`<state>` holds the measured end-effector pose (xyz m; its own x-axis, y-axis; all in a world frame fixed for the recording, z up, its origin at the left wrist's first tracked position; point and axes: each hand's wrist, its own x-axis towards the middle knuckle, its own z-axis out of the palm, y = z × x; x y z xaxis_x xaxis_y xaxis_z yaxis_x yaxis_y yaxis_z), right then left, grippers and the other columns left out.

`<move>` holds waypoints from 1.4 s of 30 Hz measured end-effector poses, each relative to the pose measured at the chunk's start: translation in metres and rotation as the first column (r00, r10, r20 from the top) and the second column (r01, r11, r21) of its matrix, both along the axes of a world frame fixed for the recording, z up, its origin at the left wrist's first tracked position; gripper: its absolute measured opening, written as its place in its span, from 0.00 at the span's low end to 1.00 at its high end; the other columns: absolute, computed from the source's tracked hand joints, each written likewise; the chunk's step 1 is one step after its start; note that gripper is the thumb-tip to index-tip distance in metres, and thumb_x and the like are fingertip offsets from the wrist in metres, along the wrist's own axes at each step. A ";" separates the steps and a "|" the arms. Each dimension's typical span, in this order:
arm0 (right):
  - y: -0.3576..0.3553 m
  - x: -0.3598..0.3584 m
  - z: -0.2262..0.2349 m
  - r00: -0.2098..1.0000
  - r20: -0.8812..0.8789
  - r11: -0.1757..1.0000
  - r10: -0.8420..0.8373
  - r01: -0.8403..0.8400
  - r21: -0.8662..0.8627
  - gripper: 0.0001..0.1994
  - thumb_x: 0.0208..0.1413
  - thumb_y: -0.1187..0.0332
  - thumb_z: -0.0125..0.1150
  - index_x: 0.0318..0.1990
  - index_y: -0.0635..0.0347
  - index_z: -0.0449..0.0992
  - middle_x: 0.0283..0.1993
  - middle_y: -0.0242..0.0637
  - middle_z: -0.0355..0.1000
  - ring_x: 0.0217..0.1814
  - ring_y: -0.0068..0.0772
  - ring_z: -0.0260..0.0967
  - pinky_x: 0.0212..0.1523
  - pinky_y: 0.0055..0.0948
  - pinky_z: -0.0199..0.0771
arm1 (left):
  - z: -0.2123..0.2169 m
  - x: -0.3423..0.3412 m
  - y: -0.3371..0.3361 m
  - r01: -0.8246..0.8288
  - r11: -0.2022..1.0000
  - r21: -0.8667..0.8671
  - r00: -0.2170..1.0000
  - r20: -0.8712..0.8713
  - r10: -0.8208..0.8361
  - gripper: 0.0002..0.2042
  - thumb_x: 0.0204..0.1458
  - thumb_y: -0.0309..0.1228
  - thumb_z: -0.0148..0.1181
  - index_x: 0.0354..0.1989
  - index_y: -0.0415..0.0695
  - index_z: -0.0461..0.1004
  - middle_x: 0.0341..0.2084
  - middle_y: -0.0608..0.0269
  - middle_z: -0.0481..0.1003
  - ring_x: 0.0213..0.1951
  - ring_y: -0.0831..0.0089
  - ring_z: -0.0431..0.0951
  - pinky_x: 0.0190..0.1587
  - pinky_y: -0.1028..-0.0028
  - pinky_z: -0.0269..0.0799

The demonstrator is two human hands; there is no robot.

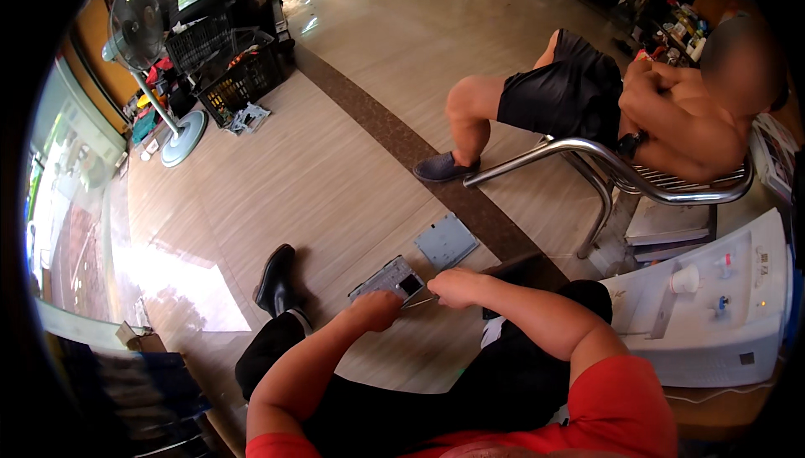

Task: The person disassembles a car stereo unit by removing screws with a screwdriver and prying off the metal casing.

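A flat grey electronic device (388, 279) with a dark square area is in front of me, above the floor or on it; I cannot tell which. My left hand (377, 310) is closed at its near edge, fingers curled and partly hidden. Beside it, my right hand (455, 288) is closed around a thin-shafted tool (419, 301) like a screwdriver, its shaft pointing left along the device's near side. Just beyond the right hand, a flat grey panel (446, 242) lies on the floor. A dark flat object (513, 269) shows partly behind my right forearm.
At right, another person (683, 114) sits on a metal-framed chair (537, 155), one foot near the panel. A white water dispenser (713, 307) lies beside my right arm. Far left are a standing fan (182, 135) and black crates (243, 89). My boot (277, 282) is left of the device.
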<state>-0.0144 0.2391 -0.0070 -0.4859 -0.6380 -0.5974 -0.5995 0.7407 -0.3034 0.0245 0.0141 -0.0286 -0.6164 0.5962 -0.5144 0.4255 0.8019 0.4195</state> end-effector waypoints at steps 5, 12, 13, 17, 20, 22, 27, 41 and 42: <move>0.001 0.002 0.010 1.000 0.002 1.000 0.003 -0.003 -0.030 0.11 0.53 0.64 0.61 0.40 0.59 0.74 0.40 0.47 0.75 0.46 0.51 0.73 0.44 0.45 0.72 | 0.001 -0.001 0.001 -0.042 0.997 0.071 0.999 0.003 0.041 0.10 0.54 0.35 0.54 0.37 0.43 0.75 0.37 0.49 0.77 0.42 0.51 0.77 0.44 0.56 0.73; 0.004 0.003 0.010 1.000 -0.025 0.989 -0.011 0.008 -0.147 0.11 0.53 0.64 0.61 0.39 0.60 0.73 0.38 0.47 0.75 0.45 0.52 0.73 0.43 0.46 0.72 | 0.002 -0.005 0.008 0.020 0.991 0.134 0.999 -0.039 -0.015 0.08 0.55 0.35 0.53 0.36 0.46 0.75 0.34 0.52 0.77 0.40 0.51 0.77 0.41 0.55 0.72; 0.005 0.003 0.009 1.000 -0.023 0.989 -0.017 0.013 -0.148 0.11 0.53 0.64 0.61 0.39 0.60 0.73 0.38 0.47 0.75 0.45 0.51 0.73 0.43 0.46 0.72 | 0.005 -0.005 0.009 0.017 0.992 0.125 0.999 -0.030 -0.014 0.08 0.53 0.32 0.53 0.36 0.45 0.75 0.34 0.52 0.77 0.41 0.51 0.77 0.41 0.55 0.72; 0.008 0.003 0.003 1.000 -0.020 0.990 -0.015 0.013 -0.138 0.11 0.53 0.64 0.61 0.39 0.61 0.73 0.38 0.47 0.75 0.44 0.51 0.73 0.43 0.46 0.72 | 0.004 -0.004 0.009 0.019 0.989 0.148 0.999 -0.030 -0.015 0.08 0.48 0.25 0.52 0.37 0.43 0.74 0.35 0.50 0.77 0.42 0.50 0.77 0.42 0.55 0.72; 0.007 0.004 0.005 0.999 0.007 0.989 -0.032 0.033 -0.146 0.11 0.52 0.65 0.62 0.37 0.63 0.75 0.38 0.50 0.76 0.45 0.52 0.74 0.43 0.47 0.73 | 0.002 -0.001 0.005 0.026 0.987 0.156 0.999 -0.031 -0.022 0.08 0.48 0.24 0.51 0.35 0.43 0.74 0.34 0.50 0.77 0.42 0.49 0.77 0.42 0.55 0.72; 0.007 0.002 0.007 0.999 0.005 0.988 -0.041 0.041 -0.148 0.11 0.51 0.66 0.63 0.37 0.64 0.77 0.39 0.51 0.76 0.45 0.53 0.74 0.43 0.47 0.74 | 0.004 -0.004 0.006 0.044 0.989 0.140 0.998 -0.043 -0.038 0.08 0.47 0.24 0.51 0.35 0.43 0.74 0.34 0.50 0.77 0.42 0.49 0.77 0.42 0.55 0.72; -0.003 0.003 0.011 1.000 0.017 0.997 -0.006 0.008 -0.073 0.13 0.52 0.65 0.63 0.43 0.59 0.74 0.41 0.49 0.75 0.47 0.54 0.73 0.46 0.46 0.72 | 0.000 0.000 -0.003 0.030 0.979 0.200 0.999 -0.028 -0.025 0.09 0.48 0.24 0.51 0.36 0.43 0.74 0.35 0.50 0.77 0.42 0.49 0.77 0.42 0.55 0.72; 0.013 0.002 0.004 0.998 -0.060 0.995 -0.015 0.009 -0.100 0.09 0.46 0.69 0.63 0.33 0.64 0.80 0.36 0.49 0.77 0.41 0.52 0.76 0.39 0.45 0.76 | -0.015 -0.007 -0.007 0.120 0.986 0.119 0.991 -0.070 -0.112 0.07 0.49 0.27 0.55 0.35 0.43 0.78 0.34 0.51 0.77 0.42 0.52 0.76 0.45 0.60 0.72; 0.011 0.001 0.003 0.998 -0.064 0.995 -0.002 -0.005 -0.101 0.09 0.46 0.68 0.63 0.33 0.64 0.80 0.36 0.49 0.77 0.41 0.52 0.76 0.39 0.45 0.76 | -0.016 -0.007 -0.010 0.136 0.985 0.105 0.988 -0.084 -0.127 0.07 0.50 0.28 0.55 0.35 0.43 0.78 0.34 0.51 0.77 0.42 0.52 0.77 0.45 0.60 0.72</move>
<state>-0.0137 0.2498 -0.0041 -0.5198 -0.6941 -0.4981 -0.6210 0.7074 -0.3377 0.0178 0.0043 -0.0445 -0.5642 0.7247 -0.3955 0.5585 0.6878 0.4636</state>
